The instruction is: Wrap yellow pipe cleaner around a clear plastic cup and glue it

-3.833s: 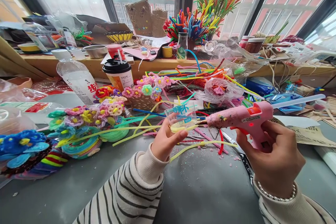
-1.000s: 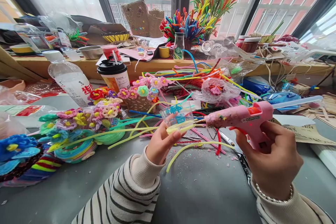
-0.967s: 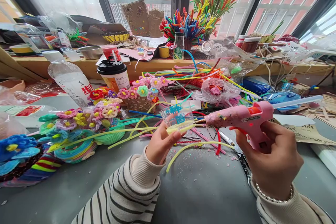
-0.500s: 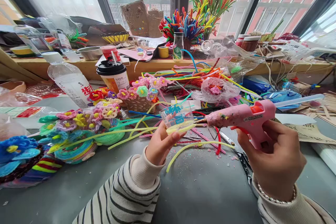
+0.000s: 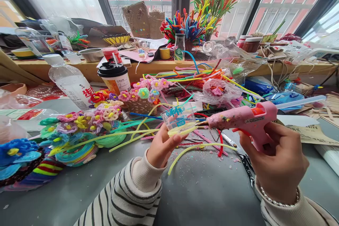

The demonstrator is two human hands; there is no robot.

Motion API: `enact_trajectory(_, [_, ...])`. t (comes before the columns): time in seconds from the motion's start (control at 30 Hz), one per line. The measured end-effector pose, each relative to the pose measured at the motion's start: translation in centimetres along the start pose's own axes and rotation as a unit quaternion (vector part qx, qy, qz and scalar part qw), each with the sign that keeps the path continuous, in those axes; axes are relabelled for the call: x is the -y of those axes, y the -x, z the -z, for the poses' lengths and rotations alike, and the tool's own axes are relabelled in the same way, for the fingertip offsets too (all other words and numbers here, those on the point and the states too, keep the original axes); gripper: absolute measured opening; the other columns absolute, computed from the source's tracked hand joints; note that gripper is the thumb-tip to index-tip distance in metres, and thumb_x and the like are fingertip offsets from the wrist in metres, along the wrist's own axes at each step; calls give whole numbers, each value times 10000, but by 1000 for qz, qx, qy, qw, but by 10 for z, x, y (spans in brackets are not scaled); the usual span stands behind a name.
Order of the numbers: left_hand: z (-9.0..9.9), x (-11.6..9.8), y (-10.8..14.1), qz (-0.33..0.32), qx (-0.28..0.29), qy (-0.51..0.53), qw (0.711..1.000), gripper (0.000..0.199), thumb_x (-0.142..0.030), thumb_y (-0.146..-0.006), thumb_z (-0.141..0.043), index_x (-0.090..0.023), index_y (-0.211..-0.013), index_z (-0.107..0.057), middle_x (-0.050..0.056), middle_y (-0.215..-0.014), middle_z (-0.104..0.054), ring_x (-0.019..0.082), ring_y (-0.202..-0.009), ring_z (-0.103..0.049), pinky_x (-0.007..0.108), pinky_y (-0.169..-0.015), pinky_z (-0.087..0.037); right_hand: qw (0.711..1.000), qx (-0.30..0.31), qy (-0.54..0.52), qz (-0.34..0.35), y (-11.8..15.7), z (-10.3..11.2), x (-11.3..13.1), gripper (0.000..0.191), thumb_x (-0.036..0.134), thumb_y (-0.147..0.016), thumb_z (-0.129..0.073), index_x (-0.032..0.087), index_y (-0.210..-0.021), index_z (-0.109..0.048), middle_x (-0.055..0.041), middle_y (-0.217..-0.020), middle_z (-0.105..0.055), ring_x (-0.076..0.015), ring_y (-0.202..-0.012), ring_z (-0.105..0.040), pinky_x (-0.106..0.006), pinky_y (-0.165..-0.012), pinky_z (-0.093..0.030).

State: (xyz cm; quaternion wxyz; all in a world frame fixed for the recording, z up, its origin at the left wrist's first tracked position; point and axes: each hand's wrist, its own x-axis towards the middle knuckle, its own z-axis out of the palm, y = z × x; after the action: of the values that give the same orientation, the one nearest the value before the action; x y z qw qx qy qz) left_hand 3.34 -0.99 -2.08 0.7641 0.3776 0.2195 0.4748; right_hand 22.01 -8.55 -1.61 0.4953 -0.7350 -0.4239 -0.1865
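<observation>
A small clear plastic cup [image 5: 182,114] with blue print is gripped by my left hand [image 5: 162,144], tilted above the table. Pale yellow pipe cleaner [image 5: 178,131] lies around the cup's base, one long strand trailing off to the left. My right hand [image 5: 277,162] is wrapped round the handle of a pink hot glue gun [image 5: 245,118]. Its metal nozzle meets the cup's base at the yellow ring; whether it touches, I cannot tell. A clear glue stick [image 5: 302,102] juts from the gun's back. Below the gun lies a loose yellow pipe cleaner [image 5: 196,150].
Scissors [image 5: 245,166] lie under my right hand. Pipe-cleaner flowers [image 5: 79,122] and a plastic bottle [image 5: 70,83] stand on the left, with a lidded paper cup [image 5: 115,77] behind. Heaped pipe cleaners [image 5: 185,81] cover the back. A wooden ledge [image 5: 150,65] runs below the window.
The glue gun's nozzle has shifted very slightly at the cup's base, its body dipping a little. My left hand and the cup stay almost still.
</observation>
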Motion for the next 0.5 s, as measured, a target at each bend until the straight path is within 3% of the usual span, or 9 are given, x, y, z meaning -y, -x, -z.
enact_trajectory(0.37, [4, 0, 0, -7, 10, -26, 1000, 698, -338, -571, -745, -212, -1192, -454, 83, -1094, -619, 245, -1033, -567, 389, -955, -378, 1000, 7, 18, -3, -1, -1, -5, 496, 495, -678, -584, 153, -1034, -527, -128, -872, -631, -237, -649, -607, -378, -622, -483])
enact_trajectory(0.5, [6, 0, 0, -20, 34, -48, 998, 703, -374, -595, -721, -218, -1218, -436, 96, -1113, -605, 250, -1042, -556, 397, -953, -371, 1000, -17, 3, -14, -2, -4, -7, 535, 516, -638, -615, 154, -1024, -538, -124, -878, -635, -249, -699, -615, -374, -642, -489])
